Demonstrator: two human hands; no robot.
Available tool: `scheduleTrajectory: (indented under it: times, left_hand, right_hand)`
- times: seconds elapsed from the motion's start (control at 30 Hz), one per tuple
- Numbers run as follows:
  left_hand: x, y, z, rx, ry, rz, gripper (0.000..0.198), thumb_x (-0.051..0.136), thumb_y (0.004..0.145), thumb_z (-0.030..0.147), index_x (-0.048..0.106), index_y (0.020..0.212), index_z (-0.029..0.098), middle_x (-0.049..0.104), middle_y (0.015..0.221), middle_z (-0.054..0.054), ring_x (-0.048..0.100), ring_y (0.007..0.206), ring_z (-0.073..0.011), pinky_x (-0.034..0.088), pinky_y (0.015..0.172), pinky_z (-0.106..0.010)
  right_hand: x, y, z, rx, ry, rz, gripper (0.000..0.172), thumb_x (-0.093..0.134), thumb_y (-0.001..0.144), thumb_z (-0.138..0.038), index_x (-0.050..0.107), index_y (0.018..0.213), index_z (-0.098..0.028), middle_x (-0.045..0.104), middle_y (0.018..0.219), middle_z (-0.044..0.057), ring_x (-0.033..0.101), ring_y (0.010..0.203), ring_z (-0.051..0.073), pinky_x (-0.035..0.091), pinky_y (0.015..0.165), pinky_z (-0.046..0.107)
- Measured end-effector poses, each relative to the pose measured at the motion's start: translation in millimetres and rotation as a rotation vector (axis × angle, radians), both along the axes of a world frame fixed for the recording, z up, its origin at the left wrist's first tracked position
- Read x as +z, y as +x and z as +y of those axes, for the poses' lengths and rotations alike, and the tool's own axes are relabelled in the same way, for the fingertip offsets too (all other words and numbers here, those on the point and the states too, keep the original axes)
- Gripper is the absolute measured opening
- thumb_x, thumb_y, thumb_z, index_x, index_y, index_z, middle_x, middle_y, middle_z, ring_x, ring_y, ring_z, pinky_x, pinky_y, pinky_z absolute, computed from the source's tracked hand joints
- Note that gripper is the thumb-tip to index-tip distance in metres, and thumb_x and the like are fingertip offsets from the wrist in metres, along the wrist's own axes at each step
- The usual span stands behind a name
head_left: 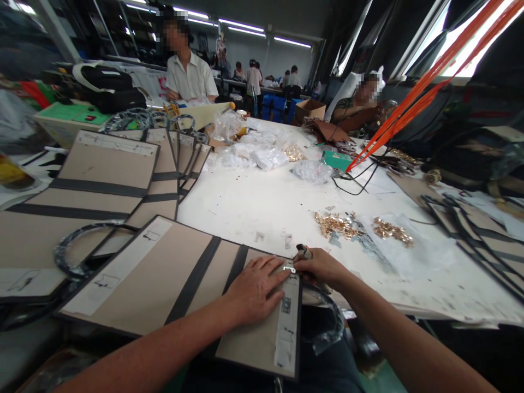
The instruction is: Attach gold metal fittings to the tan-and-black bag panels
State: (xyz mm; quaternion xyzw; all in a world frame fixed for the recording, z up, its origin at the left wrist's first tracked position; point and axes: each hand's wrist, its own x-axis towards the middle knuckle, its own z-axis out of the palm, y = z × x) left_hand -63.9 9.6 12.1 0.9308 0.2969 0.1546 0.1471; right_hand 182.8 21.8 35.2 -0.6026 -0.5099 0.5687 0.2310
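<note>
A beige bag panel point(204, 278) with dark crosswise strips and dark edging lies at the table's front edge, its inner side up. My left hand point(256, 289) rests flat on it, fingers stretched toward the right edge. By those fingertips a small silver metal plate point(289, 269) sits on the pale strip point(285, 349) along that edge. My right hand point(321, 266) is closed at the panel's far right corner, around a small tool point(303, 251) whose dark end shows above the fingers; its kind cannot be made out. A plastic-wrapped handle point(333, 319) hangs out beneath the panel.
More bag panels point(110, 164) overlap at left, with a wrapped handle point(65, 248). Gold-coloured metal pieces point(338, 225) lie in piles on the white table point(245, 199). Plastic bags point(268, 158), a green box point(338, 160) and orange straps point(393, 123) are farther back. People point(190, 76) sit beyond.
</note>
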Motion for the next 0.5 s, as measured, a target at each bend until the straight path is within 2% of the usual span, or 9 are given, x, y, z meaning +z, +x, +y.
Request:
scheduleTrajectory:
  times: [0.23, 0.5]
  left_hand:
    - [2.8, 1.9, 0.5, 0.005, 0.0, 0.067, 0.055, 0.058, 0.101, 0.038, 0.048, 0.154, 0.028, 0.045, 0.162, -0.009, 0.04, 0.146, -0.0323, 0.033, 0.123, -0.052]
    - [0.7, 2.8, 0.8, 0.004, 0.013, 0.024, 0.053, 0.06, 0.099, 0.034, 0.051, 0.152, 0.031, 0.047, 0.16, -0.007, 0.041, 0.145, -0.0307, 0.033, 0.123, -0.051]
  right_hand:
    - [-0.1, 6.3, -7.7, -0.027, -0.005, 0.044, 0.019, 0.07, 0.07, -0.03, 0.07, 0.082, -0.015, 0.057, 0.054, -0.004, 0.047, 0.048, 0.011, 0.036, 0.047, 0.023]
    - [-6.6, 8.5, -6.2, -0.037, -0.029, 0.063, 0.021, 0.07, 0.069, -0.027, 0.071, 0.086, -0.015, 0.058, 0.055, -0.004, 0.048, 0.047, 0.011, 0.036, 0.045, 0.022]
